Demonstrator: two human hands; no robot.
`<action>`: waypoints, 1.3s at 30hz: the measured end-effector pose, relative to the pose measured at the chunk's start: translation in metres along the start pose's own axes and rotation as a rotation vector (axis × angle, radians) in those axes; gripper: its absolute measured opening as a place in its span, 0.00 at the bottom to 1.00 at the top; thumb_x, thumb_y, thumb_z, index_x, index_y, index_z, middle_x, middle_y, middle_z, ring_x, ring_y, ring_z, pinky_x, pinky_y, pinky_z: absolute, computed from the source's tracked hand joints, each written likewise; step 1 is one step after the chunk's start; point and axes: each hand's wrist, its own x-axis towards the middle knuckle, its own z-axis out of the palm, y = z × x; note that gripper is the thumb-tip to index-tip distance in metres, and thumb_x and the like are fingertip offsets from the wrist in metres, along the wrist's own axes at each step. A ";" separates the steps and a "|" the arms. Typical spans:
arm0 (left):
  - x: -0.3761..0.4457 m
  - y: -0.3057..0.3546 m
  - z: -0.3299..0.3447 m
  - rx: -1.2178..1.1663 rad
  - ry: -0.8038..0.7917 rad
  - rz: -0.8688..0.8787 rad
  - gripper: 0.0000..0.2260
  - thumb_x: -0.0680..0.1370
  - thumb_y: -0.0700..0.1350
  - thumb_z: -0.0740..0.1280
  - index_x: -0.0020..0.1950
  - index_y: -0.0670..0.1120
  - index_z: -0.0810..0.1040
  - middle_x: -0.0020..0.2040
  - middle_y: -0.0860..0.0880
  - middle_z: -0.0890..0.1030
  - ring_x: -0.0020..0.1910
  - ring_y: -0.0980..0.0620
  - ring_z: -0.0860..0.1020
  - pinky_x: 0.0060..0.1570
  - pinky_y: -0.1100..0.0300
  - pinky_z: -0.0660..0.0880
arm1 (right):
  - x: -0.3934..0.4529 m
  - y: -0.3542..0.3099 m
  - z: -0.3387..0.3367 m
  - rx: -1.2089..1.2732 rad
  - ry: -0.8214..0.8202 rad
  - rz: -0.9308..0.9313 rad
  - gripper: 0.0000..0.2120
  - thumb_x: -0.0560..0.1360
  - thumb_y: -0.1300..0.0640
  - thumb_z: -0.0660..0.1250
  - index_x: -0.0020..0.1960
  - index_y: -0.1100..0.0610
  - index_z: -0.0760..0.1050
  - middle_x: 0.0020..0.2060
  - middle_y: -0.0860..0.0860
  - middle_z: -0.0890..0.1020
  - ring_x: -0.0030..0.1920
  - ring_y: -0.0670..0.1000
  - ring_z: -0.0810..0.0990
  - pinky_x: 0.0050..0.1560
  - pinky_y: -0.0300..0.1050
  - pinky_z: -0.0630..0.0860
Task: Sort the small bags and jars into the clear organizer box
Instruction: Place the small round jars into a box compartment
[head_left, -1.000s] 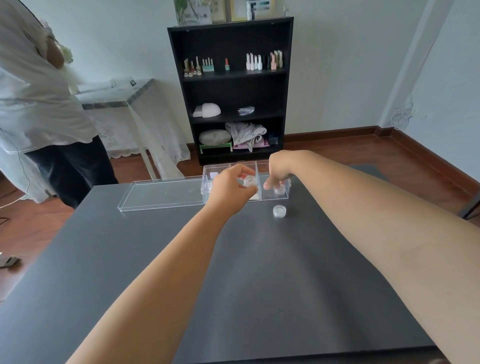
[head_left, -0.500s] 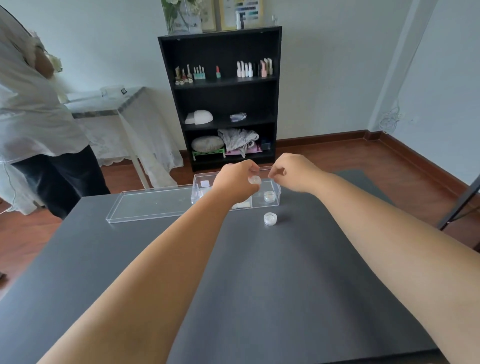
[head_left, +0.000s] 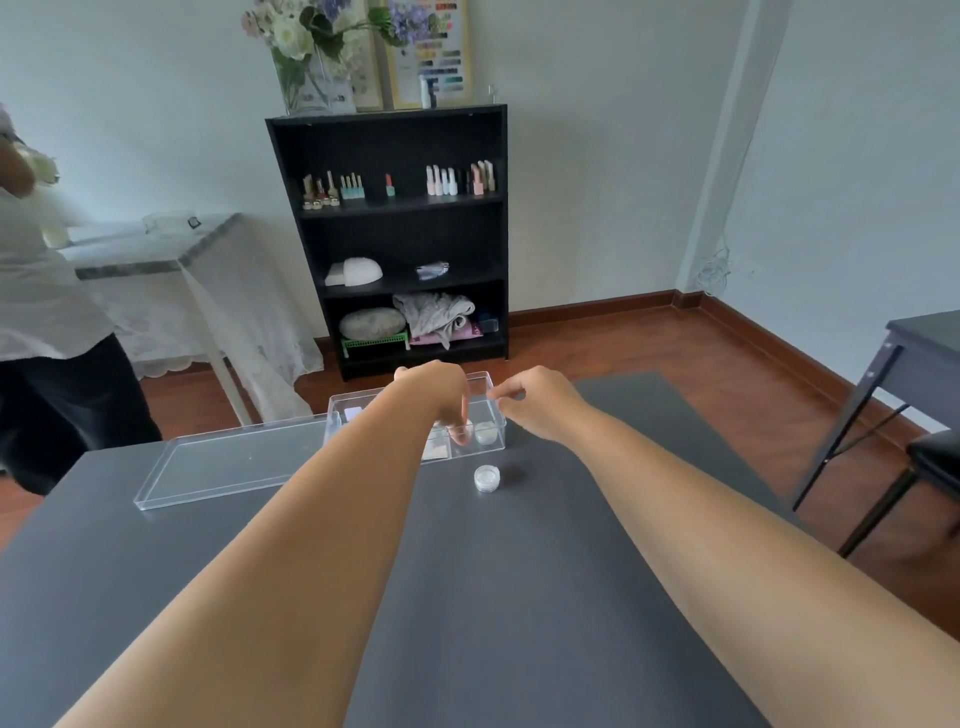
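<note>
The clear organizer box (head_left: 491, 395) sits at the centre of the frame on the dark counter (head_left: 519, 597), with its detached lid (head_left: 228, 462) lying just left of it. One small jar (head_left: 487, 478) stands on the counter just below the box, apart from both hands. A second jar (head_left: 487, 432) rests inside the rightmost compartment. The left hand (head_left: 441, 395) reaches down into the box, fingers (head_left: 460, 435) curled downward beside that jar; whether they grip anything cannot be determined. The right hand (head_left: 535, 402) hovers at the box's right rim, fingers loosely pinched and apparently holding nothing. The jars appear light, rigid and smooth-walled, so likely slippery. Grasp the remaining jar across its round side wall or lid edge with thumb and forefinger, and keep it upright. Small bags in the left compartments are too indistinct to describe.
</note>
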 end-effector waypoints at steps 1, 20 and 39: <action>0.000 0.001 -0.001 0.006 -0.020 0.000 0.17 0.67 0.56 0.77 0.52 0.52 0.82 0.52 0.53 0.81 0.57 0.49 0.74 0.60 0.49 0.68 | -0.001 0.000 0.002 0.020 0.010 0.005 0.12 0.75 0.55 0.63 0.54 0.47 0.83 0.57 0.46 0.82 0.55 0.45 0.77 0.49 0.37 0.67; -0.013 -0.013 0.019 -0.253 0.125 0.039 0.18 0.77 0.46 0.54 0.58 0.63 0.78 0.56 0.55 0.80 0.65 0.47 0.64 0.63 0.47 0.60 | -0.016 -0.004 0.008 0.216 0.057 0.070 0.15 0.76 0.57 0.61 0.57 0.46 0.82 0.55 0.46 0.81 0.47 0.46 0.78 0.38 0.33 0.70; -0.128 -0.105 0.111 -0.493 0.867 0.118 0.10 0.74 0.35 0.69 0.48 0.49 0.82 0.47 0.53 0.79 0.47 0.50 0.77 0.42 0.57 0.74 | -0.086 0.012 0.050 0.057 0.332 -0.257 0.09 0.72 0.57 0.67 0.47 0.46 0.69 0.40 0.45 0.75 0.39 0.41 0.72 0.35 0.37 0.68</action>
